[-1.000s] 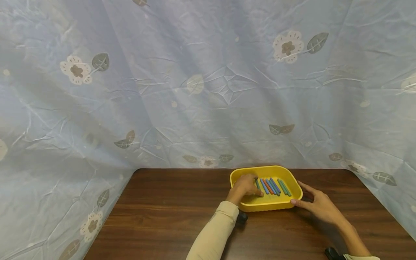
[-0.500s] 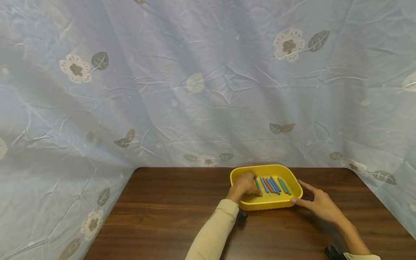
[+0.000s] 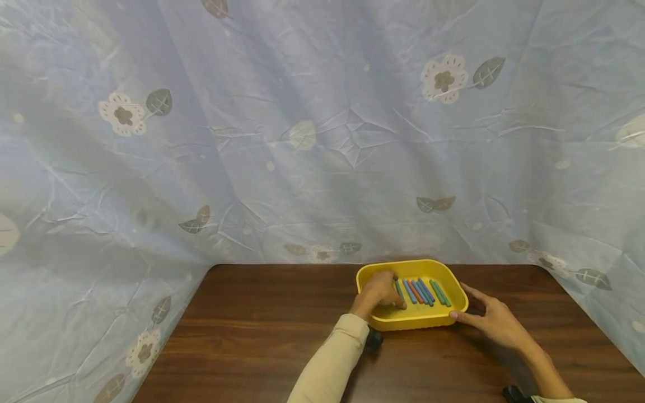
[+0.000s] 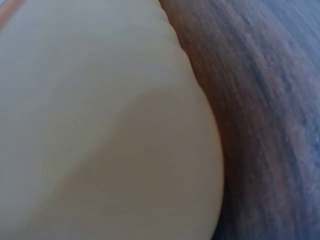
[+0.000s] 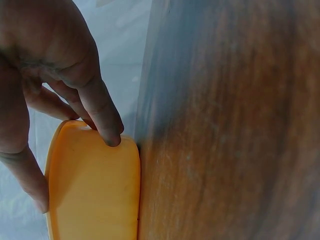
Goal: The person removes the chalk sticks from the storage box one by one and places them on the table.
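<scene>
A yellow tray (image 3: 418, 322) stands on the brown table (image 3: 272, 336), towards the back and right of the middle. Several coloured sticks (image 3: 422, 291), blue, red and green, lie side by side in it. My left hand (image 3: 379, 291) is inside the tray's left part, its bent fingers down at the near ends of the leftmost sticks. Whether it pinches one is hidden. My right hand (image 3: 496, 322) rests against the tray's right outer wall (image 5: 95, 195), with the thumb at the near corner and straight fingers (image 5: 102, 117) on the side. The left wrist view shows only blurred tray wall (image 4: 100, 140) and table (image 4: 270, 125).
A pale blue flowered cloth (image 3: 302, 140) hangs behind the table and drapes down on both sides. Bare wood stretches left of the tray and along the front. Black wrist-camera mounts show under my left sleeve (image 3: 374, 337) and at my right wrist (image 3: 514, 393).
Both hands and the tray stay where they were. Only the head view has shifted slightly.
</scene>
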A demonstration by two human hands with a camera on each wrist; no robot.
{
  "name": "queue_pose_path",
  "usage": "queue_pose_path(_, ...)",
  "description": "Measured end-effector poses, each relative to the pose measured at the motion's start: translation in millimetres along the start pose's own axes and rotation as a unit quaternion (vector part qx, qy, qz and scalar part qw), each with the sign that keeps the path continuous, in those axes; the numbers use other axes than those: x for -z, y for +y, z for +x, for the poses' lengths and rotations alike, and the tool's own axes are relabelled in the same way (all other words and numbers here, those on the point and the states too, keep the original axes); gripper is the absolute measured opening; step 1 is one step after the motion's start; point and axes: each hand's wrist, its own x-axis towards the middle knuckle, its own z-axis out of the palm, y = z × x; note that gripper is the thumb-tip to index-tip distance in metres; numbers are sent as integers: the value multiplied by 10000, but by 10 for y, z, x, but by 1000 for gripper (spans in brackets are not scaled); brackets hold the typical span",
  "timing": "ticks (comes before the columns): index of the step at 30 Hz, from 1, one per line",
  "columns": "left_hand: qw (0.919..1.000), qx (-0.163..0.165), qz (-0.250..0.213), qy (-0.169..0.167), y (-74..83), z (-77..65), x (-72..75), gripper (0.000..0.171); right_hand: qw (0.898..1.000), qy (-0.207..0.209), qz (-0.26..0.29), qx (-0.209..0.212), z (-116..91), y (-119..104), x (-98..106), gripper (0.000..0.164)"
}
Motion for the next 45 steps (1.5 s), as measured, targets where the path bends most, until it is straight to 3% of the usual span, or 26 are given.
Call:
queue_pose_path(13,9982,-377,-419,191,52,-148,119,81,10000,-46,-13,-19,4,-19,-6,100)
queue_pose_path(21,9968,-705,142,354,219,-349,251,79,10000,-69,-19,25,12,-34,7,97)
queue_pose_path(32,9904,-1284,194,471,459,-682,395,83,9998,-106,-146,32,14,-53,36,96)
queue_pose_path(45,9815,-1652,442,859,523,-1030,326,77,9997,-30,-192,130,20,-39,25,94)
